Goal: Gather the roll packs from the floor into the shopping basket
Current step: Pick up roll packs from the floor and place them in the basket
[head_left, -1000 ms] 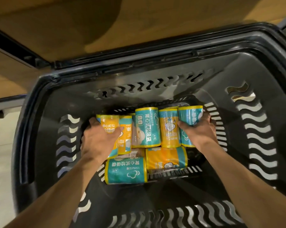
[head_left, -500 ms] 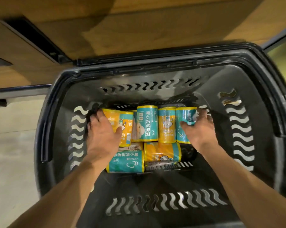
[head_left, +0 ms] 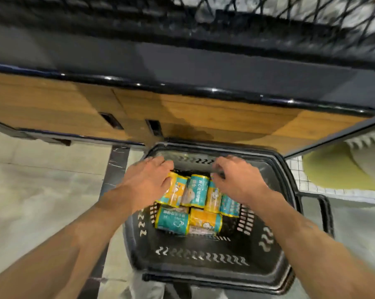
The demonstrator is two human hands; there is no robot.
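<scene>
A black plastic shopping basket (head_left: 203,256) stands on the floor below me. Several teal and orange roll packs lie in its bottom: a far row with a teal pack (head_left: 197,194) in the middle, and a nearer row with a teal pack (head_left: 173,221) beside an orange one (head_left: 206,220). My left hand (head_left: 147,182) hovers over the left end of the far row, fingers spread, fingertips at an orange pack (head_left: 178,192). My right hand (head_left: 238,180) is above the right end, fingers loosely curled with nothing in them. It hides part of the packs there.
A wooden shelf base (head_left: 203,117) with a black rail rises just behind the basket, with dark mesh above. Beige floor tiles (head_left: 42,190) spread to the left. A white wire rack holding a yellow-green item (head_left: 333,173) sits to the right. The basket's handle (head_left: 325,212) hangs on its right side.
The view has pulled up and back, so the basket looks smaller and the shelf shows. Both hands have lifted from the packs' sides to just above the far row.
</scene>
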